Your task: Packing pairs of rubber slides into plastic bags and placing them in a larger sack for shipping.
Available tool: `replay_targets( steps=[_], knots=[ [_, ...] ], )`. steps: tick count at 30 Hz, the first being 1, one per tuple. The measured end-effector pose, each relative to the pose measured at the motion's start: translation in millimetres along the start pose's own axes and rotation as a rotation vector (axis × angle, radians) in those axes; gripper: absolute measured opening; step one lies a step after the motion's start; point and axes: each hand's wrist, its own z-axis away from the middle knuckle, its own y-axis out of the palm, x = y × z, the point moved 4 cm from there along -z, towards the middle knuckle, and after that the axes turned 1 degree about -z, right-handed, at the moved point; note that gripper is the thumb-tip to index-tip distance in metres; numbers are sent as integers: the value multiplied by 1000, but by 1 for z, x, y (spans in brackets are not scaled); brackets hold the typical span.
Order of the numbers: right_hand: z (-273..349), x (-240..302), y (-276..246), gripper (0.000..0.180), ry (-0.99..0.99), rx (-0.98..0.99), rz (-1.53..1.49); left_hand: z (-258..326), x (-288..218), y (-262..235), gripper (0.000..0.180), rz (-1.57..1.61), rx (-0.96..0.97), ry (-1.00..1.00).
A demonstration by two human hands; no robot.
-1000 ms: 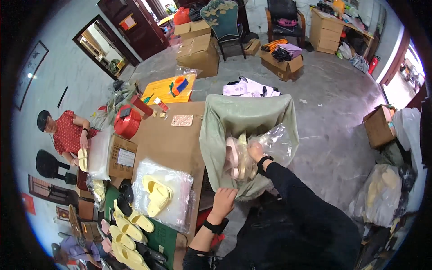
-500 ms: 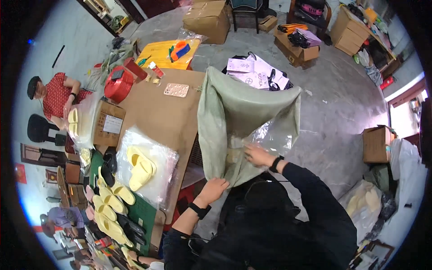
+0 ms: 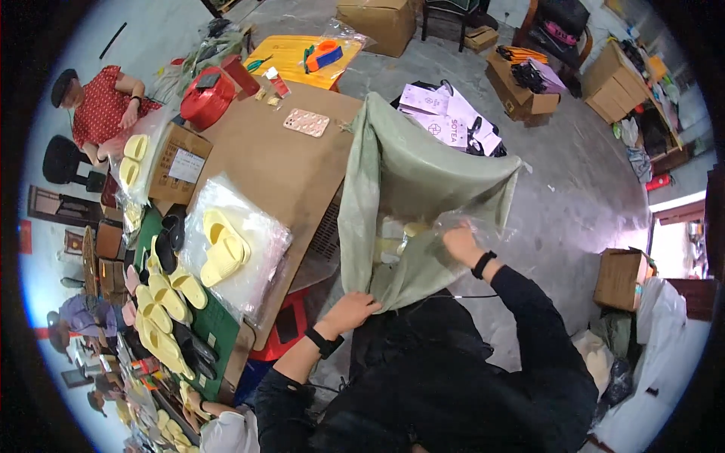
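A large pale green woven sack (image 3: 445, 170) stands with its mouth spread wide in front of me. My left hand (image 3: 351, 311) is closed on the sack's near left rim. Over the near right part of the mouth, my right hand (image 3: 461, 243) has its fingers bent around a clear plastic bag (image 3: 477, 219), whose film fans out beside the fingers. Deep in the sack, yellowish packed items (image 3: 411, 229) show partly; the near wall hides the rest.
Left of the sack is a brown-topped table (image 3: 264, 170) with a phone (image 3: 306, 122), a red tape roll (image 3: 207, 98) and yellow slippers (image 3: 225, 249) on clear bags. Lilac packages (image 3: 445, 113) lie beyond the sack. A person in red (image 3: 109, 106) works at far left.
My right hand has drawn back to the right from inside the sack, with the clear plastic. The left hand keeps its hold on the rim. The whole view has turned slightly.
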Motion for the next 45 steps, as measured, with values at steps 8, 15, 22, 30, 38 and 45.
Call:
replay_targets(
  steps=[8, 15, 22, 30, 38, 45],
  knots=[
    [15, 120, 88, 24, -376, 497, -494, 4, 5, 4, 31, 12, -29, -94],
    [82, -12, 207, 31, -302, 882, -109, -32, 25, 13, 28, 77, 52, -222],
    [33, 2, 141, 30, -268, 1262, 114, 21, 38, 47, 29, -123, -124, -363],
    [-117, 100, -111, 40, 286, 73, -1296, 106, 119, -55, 45, -100, -526, -817],
    [-188, 243, -302, 44, -259, -416, -1998, 269, 218, -105, 44, -304, -555, -1281],
    [-238, 387, -321, 40, -560, -231, -2676, 297, 191, -14, 52, 231, -124, -1228]
  ],
)
